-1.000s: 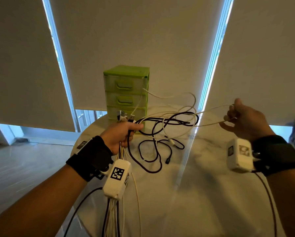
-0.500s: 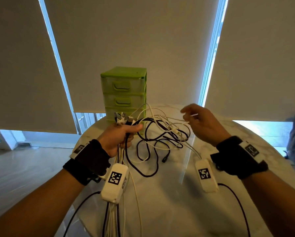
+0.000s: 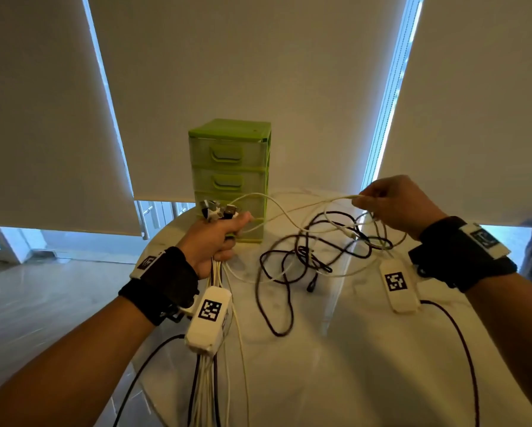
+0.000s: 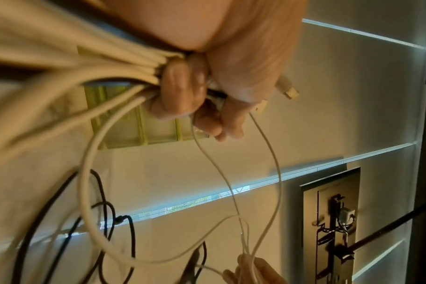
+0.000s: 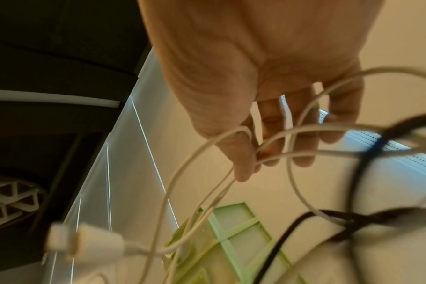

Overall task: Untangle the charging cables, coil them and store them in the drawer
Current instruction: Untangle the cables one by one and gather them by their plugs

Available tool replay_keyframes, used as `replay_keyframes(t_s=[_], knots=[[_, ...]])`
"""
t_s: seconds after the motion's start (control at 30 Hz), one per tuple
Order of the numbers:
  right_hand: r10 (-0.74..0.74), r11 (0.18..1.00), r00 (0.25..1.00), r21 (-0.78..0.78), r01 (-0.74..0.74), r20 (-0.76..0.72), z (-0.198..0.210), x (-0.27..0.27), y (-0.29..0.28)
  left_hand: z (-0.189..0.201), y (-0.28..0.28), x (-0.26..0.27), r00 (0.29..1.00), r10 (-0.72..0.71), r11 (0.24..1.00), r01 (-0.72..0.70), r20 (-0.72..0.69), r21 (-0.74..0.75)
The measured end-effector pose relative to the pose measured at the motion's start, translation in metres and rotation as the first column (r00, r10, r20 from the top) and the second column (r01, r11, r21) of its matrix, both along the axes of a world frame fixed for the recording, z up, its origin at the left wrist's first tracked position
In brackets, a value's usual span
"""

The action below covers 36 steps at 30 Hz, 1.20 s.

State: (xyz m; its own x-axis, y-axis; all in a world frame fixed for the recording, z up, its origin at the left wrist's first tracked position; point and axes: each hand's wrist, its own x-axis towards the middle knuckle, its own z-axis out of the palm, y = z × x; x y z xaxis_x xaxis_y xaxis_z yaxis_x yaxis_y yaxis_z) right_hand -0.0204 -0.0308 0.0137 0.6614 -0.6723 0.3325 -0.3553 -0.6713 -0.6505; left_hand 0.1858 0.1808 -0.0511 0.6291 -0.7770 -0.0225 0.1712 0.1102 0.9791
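Cables [image 3: 211, 380] hang nearest, a bunch of white strands with a dark one among them, dropping straight down past the near table [image 3: 366, 380] edge from below the left hand [image 3: 215, 241]. That hand's fingers [image 4: 180, 92] are clenched round the bunch, and the plug ends [image 3: 217, 209] stick up above the thumb. From the fist, thin white strands arc across to the right hand [image 3: 397, 204], held apart from the left and above the tabletop. Its thumb and fingertips [image 5: 243, 169] pinch a white cable [image 3: 329, 200], with more white loops draped over the other fingers. A white connector [image 5: 85, 240] dangles blurred below that hand in the right wrist view.

Between and below the two hands, black cable [image 3: 277, 291] lies in loose, crossing loops on the pale marble top, knotted up with white ones under the right fingers; one black plug tip [image 3: 311, 286] lies free on the surface.

Beyond the left fingers, just behind the plug ends, stands a green drawer unit [image 3: 231, 177], its two upper drawers shut. It sits near the far rim of the table, with bare marble to its right and in front of the tangle. Window blinds [image 3: 258, 57] hang behind it.
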Motion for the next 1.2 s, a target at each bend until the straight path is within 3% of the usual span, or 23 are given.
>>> replay_keyframes(t_s=[0.1,0.27,0.37,0.47,0.5,0.57,0.6,0.67,0.73,0.8,0.87,0.97,1.07,1.2], knots=[[-0.041,0.998,0.999,-0.049,0.043,0.024,0.002,0.002,-0.004,0.000,-0.004,0.004,0.993,0.119,0.993,-0.118,-0.006,0.019],[-0.121,0.992,0.979,-0.023,0.126,0.165,0.006,0.003,-0.011,-0.007,-0.004,0.010,0.900,0.396,0.907,-0.414,0.181,0.074],[-0.190,0.979,0.939,-0.022,0.205,0.288,0.004,0.005,-0.013,-0.012,-0.001,0.023,0.878,0.444,0.878,-0.466,0.178,0.105],[-0.268,0.958,0.856,0.028,0.285,0.441,0.008,0.001,-0.021,-0.010,0.006,0.034,0.871,0.489,0.864,-0.492,0.052,0.111],[-0.257,0.966,0.855,0.115,0.230,0.450,0.011,-0.003,-0.024,-0.010,0.009,0.039,0.859,0.512,0.854,-0.510,-0.001,0.101],[-0.115,0.947,0.932,0.320,-0.002,0.345,0.017,-0.017,-0.025,-0.011,0.016,0.048,0.818,0.568,0.823,-0.562,-0.089,0.083],[0.001,0.898,0.958,0.421,-0.127,0.286,0.020,-0.025,-0.026,-0.011,0.019,0.051,0.796,0.594,0.805,-0.589,-0.118,0.078],[0.150,0.788,0.937,0.535,-0.306,0.315,0.026,-0.036,-0.028,-0.010,0.021,0.055,0.777,0.612,0.790,-0.611,-0.148,0.055],[0.103,0.798,0.908,0.512,-0.319,0.405,0.029,-0.037,-0.026,-0.005,0.017,0.051,0.793,0.590,0.803,-0.595,-0.153,0.011],[0.017,0.886,0.905,0.412,-0.210,0.425,0.029,-0.031,-0.017,0.003,0.009,0.041,0.835,0.536,0.839,-0.543,-0.124,-0.031],[0.021,0.936,0.911,0.313,-0.163,0.411,0.026,-0.023,-0.007,0.013,0.000,0.028,0.880,0.468,0.878,-0.473,-0.082,-0.067],[0.037,0.938,0.888,0.291,-0.190,0.459,0.029,-0.018,0.004,0.032,-0.009,0.006,0.923,0.384,0.919,-0.379,0.026,-0.105],[0.094,0.902,0.873,0.330,-0.277,0.478,0.039,-0.019,0.012,0.047,-0.015,-0.021,0.932,0.285,0.958,-0.279,0.224,-0.059],[0.217,0.891,0.870,0.274,-0.362,0.444,0.049,-0.029,0.028,0.060,-0.028,-0.051,0.918,0.014,1.000,-0.006,0.397,-0.022]])
